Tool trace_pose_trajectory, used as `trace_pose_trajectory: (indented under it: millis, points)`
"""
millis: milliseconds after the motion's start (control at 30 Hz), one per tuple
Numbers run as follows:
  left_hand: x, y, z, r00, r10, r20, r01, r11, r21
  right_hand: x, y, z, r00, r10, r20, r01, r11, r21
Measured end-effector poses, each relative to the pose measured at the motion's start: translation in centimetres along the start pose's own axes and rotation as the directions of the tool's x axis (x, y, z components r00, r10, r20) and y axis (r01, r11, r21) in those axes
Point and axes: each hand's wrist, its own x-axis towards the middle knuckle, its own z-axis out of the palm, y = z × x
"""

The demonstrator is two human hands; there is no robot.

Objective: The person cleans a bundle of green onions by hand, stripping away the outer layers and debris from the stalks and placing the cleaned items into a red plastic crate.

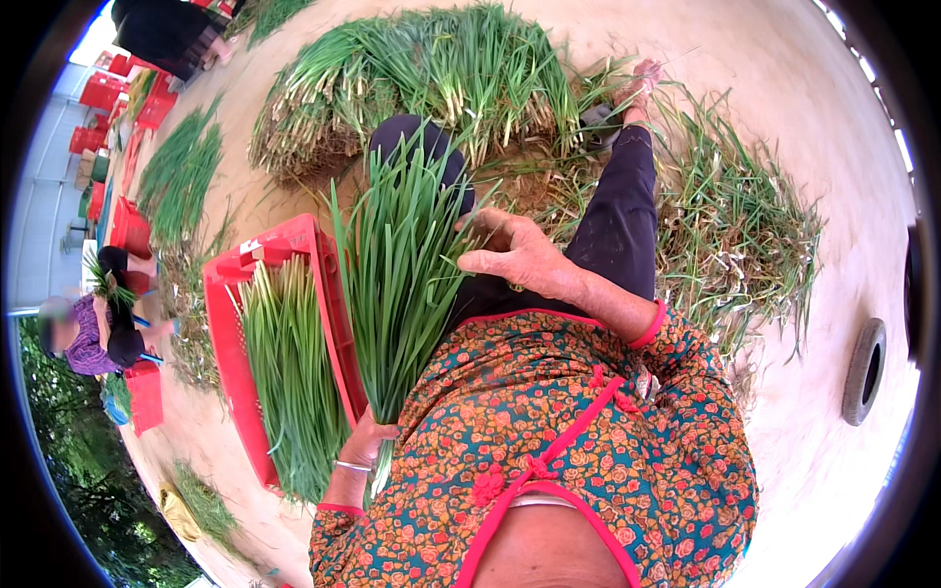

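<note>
A bunch of long green garlic chives (402, 265) stands out from my body, its leaf tips pointing away and fanning apart. My left hand (368, 438), with a band on its wrist, is wrapped round the bunch near its pale stem ends. At the right edge of the leaves is my right hand (520, 257); its thumb and fingers are spread apart with nothing gripped between them. Whether its fingertips touch the leaves I cannot tell. Just left of the bunch stands a red plastic crate (218, 323), and more chives (294, 377) lie lengthwise in it.
Beyond my knees lies a large heap of uncut chives (431, 73) with soil-covered roots. Loose leaves and scraps (735, 225) spread beside my outstretched right leg (618, 216). A tyre (864, 372) is at far right. Another person (108, 314) sits at left, near red crates.
</note>
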Motion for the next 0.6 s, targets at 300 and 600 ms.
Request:
trace_pose_trajectory:
  millis: [300,600]
  points:
    - [0.6,-0.1,-0.5,0.995,-0.085,-0.042,0.085,0.996,0.003,2.4,3.6,1.6,0.998,-0.064,0.010,0.063,0.997,0.043]
    - [0.6,0.4,0.4,0.998,-0.058,0.017,0.058,0.998,-0.032,6.3,2.2,-2.1,0.760,-0.419,-0.497,0.218,0.884,-0.413]
